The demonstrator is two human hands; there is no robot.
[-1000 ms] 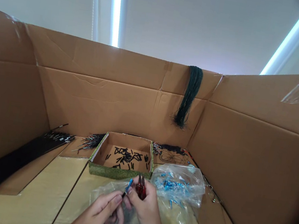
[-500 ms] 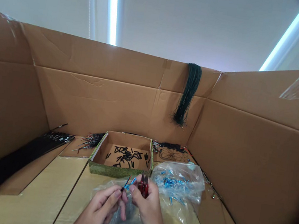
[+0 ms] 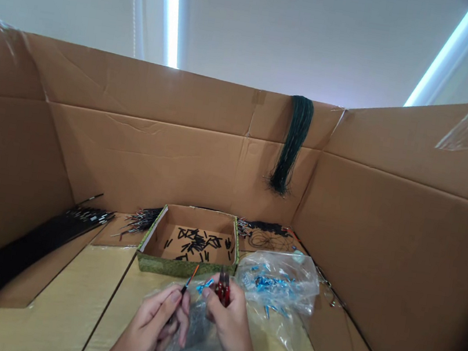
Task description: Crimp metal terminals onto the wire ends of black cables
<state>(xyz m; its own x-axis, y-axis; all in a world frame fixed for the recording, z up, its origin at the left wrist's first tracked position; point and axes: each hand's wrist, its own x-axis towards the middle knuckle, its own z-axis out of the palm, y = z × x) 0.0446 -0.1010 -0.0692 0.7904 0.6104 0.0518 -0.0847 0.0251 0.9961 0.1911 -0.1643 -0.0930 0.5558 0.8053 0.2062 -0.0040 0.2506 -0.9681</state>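
Observation:
My left hand (image 3: 157,319) pinches a thin black cable (image 3: 185,289), whose orange-red and blue wire ends point up. To its right, my right hand (image 3: 229,310) is closed around red-handled pliers (image 3: 223,292), jaws upward. Between the thumb and finger of that hand is a small shiny blue piece (image 3: 204,286), apart from the wire ends. Crumpled clear plastic (image 3: 194,342) lies below both hands. A green-edged box (image 3: 185,269) with many short black pieces (image 3: 197,243) stands just beyond them.
A clear bag (image 3: 307,286) with blue pieces lies at right. Long black cables (image 3: 29,250) stretch along the left, and another cable bundle (image 3: 145,219) is behind the box. Dark green strands (image 3: 294,143) hang over the cardboard wall (image 3: 153,152).
My left hand has moved slightly left and down with the cable, widening the gap to the blue piece in my right hand. The orange-red wire end now shows more clearly.

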